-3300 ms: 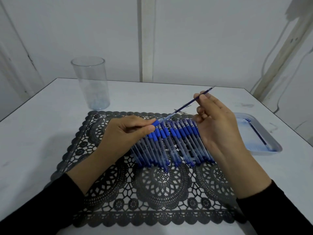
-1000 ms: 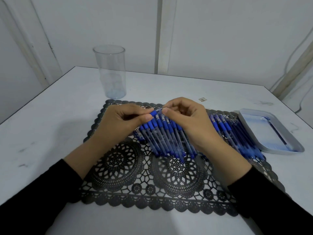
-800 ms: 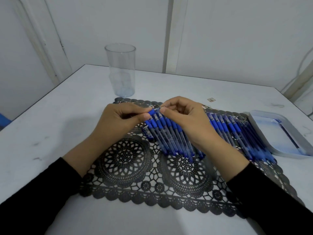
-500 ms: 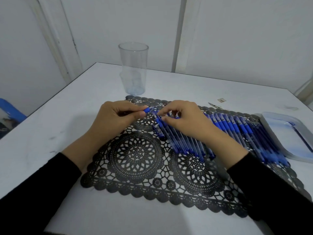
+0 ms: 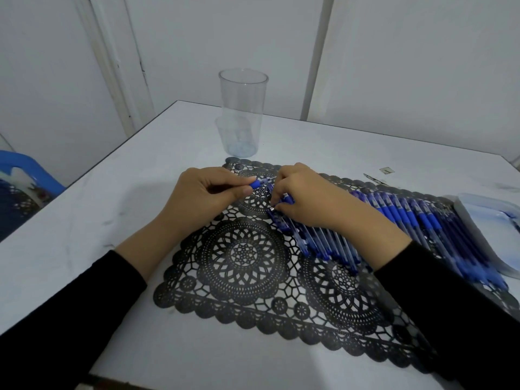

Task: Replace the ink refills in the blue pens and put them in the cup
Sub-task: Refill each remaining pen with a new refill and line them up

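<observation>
The refill once held aloft in my right hand is out of sight, and both hands have met at the far edge of the mat. Left hand grips the pen by its barrel; right hand pinches its front end, above the row of pens. Step, as I judge it: closing the refilled pen. Next: finish tightening, then lift it into the cup, upright on the bench just beyond, no pens visible inside
</observation>
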`<move>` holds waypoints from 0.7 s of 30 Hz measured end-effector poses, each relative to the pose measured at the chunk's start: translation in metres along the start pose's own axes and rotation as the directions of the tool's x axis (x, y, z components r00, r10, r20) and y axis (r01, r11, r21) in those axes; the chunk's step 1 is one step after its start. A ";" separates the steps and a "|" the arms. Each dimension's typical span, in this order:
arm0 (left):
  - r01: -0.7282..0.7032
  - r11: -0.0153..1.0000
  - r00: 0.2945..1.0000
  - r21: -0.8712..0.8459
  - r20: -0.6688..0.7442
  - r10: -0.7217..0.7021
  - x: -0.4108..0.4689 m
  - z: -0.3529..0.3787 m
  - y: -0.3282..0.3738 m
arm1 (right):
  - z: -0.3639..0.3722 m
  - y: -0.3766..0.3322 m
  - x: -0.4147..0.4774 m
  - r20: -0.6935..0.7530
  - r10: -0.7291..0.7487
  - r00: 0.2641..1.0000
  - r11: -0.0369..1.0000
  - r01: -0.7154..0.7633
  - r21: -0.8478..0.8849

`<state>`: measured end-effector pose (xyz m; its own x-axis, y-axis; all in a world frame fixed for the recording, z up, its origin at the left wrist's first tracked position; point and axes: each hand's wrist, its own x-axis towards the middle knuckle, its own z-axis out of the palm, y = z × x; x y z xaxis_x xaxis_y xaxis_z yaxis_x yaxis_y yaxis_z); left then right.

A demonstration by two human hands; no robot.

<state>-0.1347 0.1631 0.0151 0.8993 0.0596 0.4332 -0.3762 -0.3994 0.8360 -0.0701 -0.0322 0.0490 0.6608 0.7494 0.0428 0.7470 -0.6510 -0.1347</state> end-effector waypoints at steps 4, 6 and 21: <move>-0.001 1.000 1.000 -0.005 -0.004 0.001 0.000 -0.001 -0.002 | 0.002 0.004 -0.001 -0.025 -0.006 1.000 0.998 0.008 0.068; -0.003 1.000 1.000 -0.003 -0.006 0.003 0.000 0.000 -0.002 | 0.001 0.007 -0.005 -0.074 0.012 0.997 0.985 0.000 0.171; -0.003 1.000 1.000 0.031 0.003 0.003 0.000 0.004 -0.003 | -0.001 0.017 -0.018 -0.372 0.212 0.904 0.729 0.107 0.676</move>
<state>-0.1328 0.1609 0.0108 0.8989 0.0560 0.4346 -0.3717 -0.4279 0.8239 -0.0688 -0.0567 0.0469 0.7829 0.4942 0.3780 0.5659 -0.3133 -0.7626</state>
